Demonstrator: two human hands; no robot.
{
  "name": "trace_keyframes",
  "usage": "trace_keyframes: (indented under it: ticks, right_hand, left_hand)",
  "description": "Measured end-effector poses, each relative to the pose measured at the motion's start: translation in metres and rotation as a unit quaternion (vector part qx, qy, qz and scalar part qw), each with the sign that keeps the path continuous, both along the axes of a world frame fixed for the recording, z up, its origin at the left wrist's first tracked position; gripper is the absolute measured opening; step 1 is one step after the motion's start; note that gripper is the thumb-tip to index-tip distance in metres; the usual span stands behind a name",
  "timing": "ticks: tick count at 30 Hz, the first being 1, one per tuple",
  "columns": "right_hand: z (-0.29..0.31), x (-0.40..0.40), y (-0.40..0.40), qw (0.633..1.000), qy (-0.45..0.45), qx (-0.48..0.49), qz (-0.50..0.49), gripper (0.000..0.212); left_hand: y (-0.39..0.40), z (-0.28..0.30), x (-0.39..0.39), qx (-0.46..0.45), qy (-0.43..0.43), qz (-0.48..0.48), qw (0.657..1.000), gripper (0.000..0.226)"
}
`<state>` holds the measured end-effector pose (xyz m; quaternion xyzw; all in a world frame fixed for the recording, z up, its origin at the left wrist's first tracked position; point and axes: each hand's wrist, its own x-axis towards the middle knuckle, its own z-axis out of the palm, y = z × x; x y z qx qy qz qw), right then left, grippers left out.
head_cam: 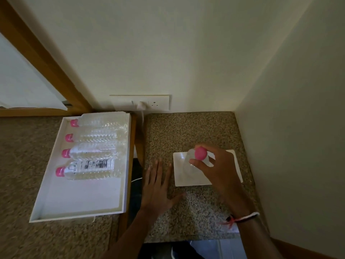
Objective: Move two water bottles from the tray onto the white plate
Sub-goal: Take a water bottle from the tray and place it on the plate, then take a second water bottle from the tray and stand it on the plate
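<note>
A clear water bottle with a pink cap (200,153) stands upright over the white plate (182,176) on the right granite counter. My right hand (214,169) grips it just below the cap. My left hand (158,186) lies flat, fingers spread, on the counter left of the plate. On the left counter a white tray (78,199) holds several clear pink-capped bottles (91,169) lying side by side, caps pointing left. I cannot tell whether the held bottle's base touches the plate.
A gap with a white cable (137,179) separates the two counters. A wall socket with a plug (141,104) sits behind it. Walls close in the right counter at the back and right. A wooden frame (43,58) runs up at the left.
</note>
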<state>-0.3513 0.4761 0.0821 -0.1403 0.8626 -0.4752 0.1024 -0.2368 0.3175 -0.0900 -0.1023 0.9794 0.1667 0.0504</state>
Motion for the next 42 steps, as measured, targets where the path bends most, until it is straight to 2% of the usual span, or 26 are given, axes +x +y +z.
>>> trace_keyframes:
  ticks: [9,17,20,25,28,35,40,42]
  right_hand:
    - [0.006,0.001,-0.002,1.000,-0.005,0.015,0.015,0.038]
    - [0.024,0.014,-0.014,0.993,0.026,0.109,0.041,0.076]
    - [0.035,0.022,-0.027,0.987,0.043,0.148,0.051,0.082]
    - [0.052,0.048,-0.074,0.973,0.126,0.175,0.081,0.077]
    - [0.057,0.070,-0.111,0.970,0.155,0.149,0.109,0.075]
    - [0.043,0.122,-0.198,0.944,0.191,0.191,0.190,0.074]
    - [0.020,0.155,-0.268,0.937,0.169,0.175,0.250,0.064]
    - [0.005,0.164,-0.299,0.925,0.168,0.204,0.274,0.060]
  left_hand:
    - [0.000,0.006,0.006,-0.016,-0.007,0.000,1.000,0.111]
    - [-0.015,0.055,0.045,-0.032,0.089,-0.003,0.996,0.109]
    - [-0.040,0.078,0.060,-0.039,0.113,0.006,0.993,0.110]
    - [-0.093,0.107,0.088,-0.050,0.159,0.025,0.986,0.113]
    - [-0.131,0.117,0.107,-0.065,0.176,0.038,0.982,0.111]
    - [-0.224,0.119,0.164,-0.096,0.151,0.067,0.982,0.113]
    - [-0.287,0.097,0.215,-0.100,0.122,0.083,0.984,0.113]
    - [-0.304,0.085,0.232,-0.106,0.105,0.085,0.985,0.113]
